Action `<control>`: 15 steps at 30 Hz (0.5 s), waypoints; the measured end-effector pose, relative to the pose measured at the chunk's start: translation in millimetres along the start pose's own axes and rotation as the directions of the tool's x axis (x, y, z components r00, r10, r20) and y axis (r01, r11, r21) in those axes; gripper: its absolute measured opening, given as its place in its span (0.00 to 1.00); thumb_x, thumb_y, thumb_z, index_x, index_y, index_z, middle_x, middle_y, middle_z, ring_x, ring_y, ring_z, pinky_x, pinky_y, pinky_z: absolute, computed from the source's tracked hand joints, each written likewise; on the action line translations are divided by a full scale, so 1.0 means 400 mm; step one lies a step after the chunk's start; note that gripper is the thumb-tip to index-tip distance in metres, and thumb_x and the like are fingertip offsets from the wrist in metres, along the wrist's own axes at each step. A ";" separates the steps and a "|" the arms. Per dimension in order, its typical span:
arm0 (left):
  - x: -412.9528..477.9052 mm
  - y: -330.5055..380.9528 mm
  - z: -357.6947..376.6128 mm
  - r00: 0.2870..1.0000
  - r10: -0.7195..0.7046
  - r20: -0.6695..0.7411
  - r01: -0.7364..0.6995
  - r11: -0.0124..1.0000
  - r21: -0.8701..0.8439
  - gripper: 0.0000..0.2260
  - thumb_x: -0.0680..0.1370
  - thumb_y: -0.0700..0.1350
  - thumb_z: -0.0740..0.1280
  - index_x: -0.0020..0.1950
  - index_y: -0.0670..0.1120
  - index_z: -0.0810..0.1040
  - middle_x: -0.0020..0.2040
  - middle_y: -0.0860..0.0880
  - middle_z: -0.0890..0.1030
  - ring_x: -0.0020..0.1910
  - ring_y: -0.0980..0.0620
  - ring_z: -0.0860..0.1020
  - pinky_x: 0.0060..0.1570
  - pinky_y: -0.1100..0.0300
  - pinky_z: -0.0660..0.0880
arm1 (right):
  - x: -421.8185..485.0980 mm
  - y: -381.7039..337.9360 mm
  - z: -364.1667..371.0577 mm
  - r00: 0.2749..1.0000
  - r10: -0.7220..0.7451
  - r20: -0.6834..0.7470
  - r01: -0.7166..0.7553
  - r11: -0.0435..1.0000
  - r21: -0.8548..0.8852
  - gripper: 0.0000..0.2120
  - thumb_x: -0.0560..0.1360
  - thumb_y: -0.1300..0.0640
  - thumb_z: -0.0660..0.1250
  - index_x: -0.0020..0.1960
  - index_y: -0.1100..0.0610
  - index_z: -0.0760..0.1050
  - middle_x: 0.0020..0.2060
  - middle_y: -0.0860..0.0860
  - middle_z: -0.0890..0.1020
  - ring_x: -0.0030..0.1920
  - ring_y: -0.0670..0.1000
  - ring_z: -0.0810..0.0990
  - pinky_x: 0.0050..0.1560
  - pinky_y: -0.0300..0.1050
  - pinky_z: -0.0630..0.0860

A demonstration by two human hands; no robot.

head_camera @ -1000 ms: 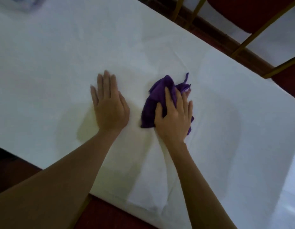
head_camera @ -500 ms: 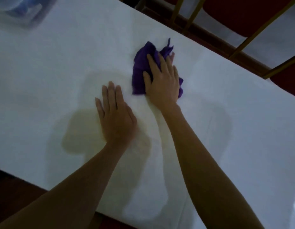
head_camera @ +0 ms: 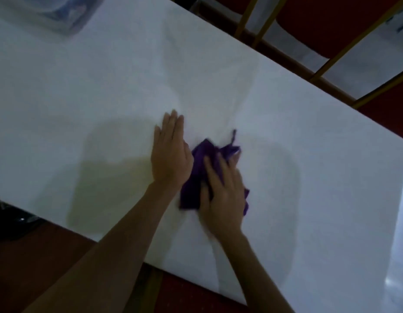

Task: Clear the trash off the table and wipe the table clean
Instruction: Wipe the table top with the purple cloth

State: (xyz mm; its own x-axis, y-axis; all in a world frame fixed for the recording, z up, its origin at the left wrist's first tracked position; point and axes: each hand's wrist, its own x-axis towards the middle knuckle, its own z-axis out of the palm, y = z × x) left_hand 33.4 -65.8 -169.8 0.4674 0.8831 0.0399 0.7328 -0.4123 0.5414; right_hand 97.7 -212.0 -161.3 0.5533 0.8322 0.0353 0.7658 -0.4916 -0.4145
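Far left first: there's a blurry clear tub [head_camera: 53, 16] on the back corner of the table [head_camera: 94, 71], too smeared to tell what's in it. I can't pick out any loose trash on the white top, so my read is that the clearing part is mostly behind you and you're on the wiping step.

Your left hand [head_camera: 171, 154] lies flat on the table, fingers straight and together, holding nothing. It looks like it's just bracing. Touching its thumb side is the purple cloth [head_camera: 197, 177], bunched up around the middle of the tabletop, a bit nearer your edge. Your right hand [head_camera: 225, 195] presses down on top of the cloth, fingers spread and laid over it rather than balled round it. It's motion-blurred though, so I wouldn't swear to the exact hold. Past the far edge on the right are red chairs [head_camera: 331, 26] with gold frames.

For the next move I'd push the cloth out toward the right end and the far edge, with the left hand planted, since the white cover looks creased and could creep. The tub probably needs lifting so you can wipe under it.
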 end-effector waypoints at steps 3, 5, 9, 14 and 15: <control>-0.068 -0.072 -0.073 0.998 -0.054 0.026 0.055 0.998 -0.041 0.24 0.81 0.39 0.50 0.78 0.39 0.63 0.79 0.42 0.63 0.80 0.45 0.58 0.79 0.46 0.54 | -0.198 -0.033 -0.038 0.930 -0.256 0.264 0.248 0.967 0.065 0.25 0.81 0.52 0.62 0.77 0.46 0.64 0.79 0.48 0.61 0.81 0.52 0.53 0.78 0.59 0.57; -0.119 -0.125 -0.124 0.989 -0.134 0.057 0.135 0.991 -0.015 0.24 0.81 0.38 0.53 0.78 0.39 0.62 0.80 0.42 0.59 0.81 0.46 0.54 0.80 0.47 0.50 | -0.220 0.031 -0.081 0.869 -0.362 0.338 0.371 0.928 0.042 0.25 0.81 0.52 0.61 0.78 0.45 0.63 0.80 0.47 0.60 0.81 0.54 0.53 0.77 0.62 0.58; -0.181 -0.227 -0.205 0.965 -0.260 0.043 0.258 0.965 0.043 0.25 0.82 0.39 0.56 0.79 0.39 0.58 0.82 0.42 0.53 0.81 0.45 0.48 0.80 0.47 0.47 | -0.084 0.146 -0.100 0.939 -0.254 0.232 0.264 0.965 -0.012 0.24 0.80 0.57 0.58 0.76 0.53 0.69 0.77 0.55 0.66 0.79 0.62 0.59 0.71 0.68 0.64; -0.185 -0.284 -0.242 0.932 -0.352 -0.091 0.354 0.935 0.011 0.25 0.80 0.37 0.57 0.78 0.38 0.60 0.81 0.40 0.53 0.81 0.43 0.48 0.80 0.46 0.47 | 0.055 -0.047 0.008 0.991 0.132 -0.033 -0.134 0.988 -0.075 0.23 0.82 0.52 0.58 0.77 0.55 0.67 0.75 0.58 0.68 0.76 0.62 0.64 0.71 0.63 0.66; -0.180 -0.292 -0.242 0.929 -0.355 -0.106 0.358 0.934 0.009 0.25 0.80 0.37 0.56 0.78 0.38 0.60 0.81 0.40 0.53 0.81 0.43 0.48 0.80 0.46 0.46 | 0.037 -0.103 0.026 0.998 0.061 -0.002 -0.061 0.996 -0.068 0.24 0.83 0.49 0.58 0.77 0.53 0.65 0.76 0.57 0.67 0.77 0.61 0.62 0.74 0.61 0.63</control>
State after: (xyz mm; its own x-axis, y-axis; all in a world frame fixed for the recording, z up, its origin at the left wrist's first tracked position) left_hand -133.6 -59.7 -154.7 0.1218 0.9904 -0.0658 0.8560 -0.0713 0.5120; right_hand 71.1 -176.7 -153.1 0.5998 0.8000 0.0117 0.7509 -0.5578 -0.3536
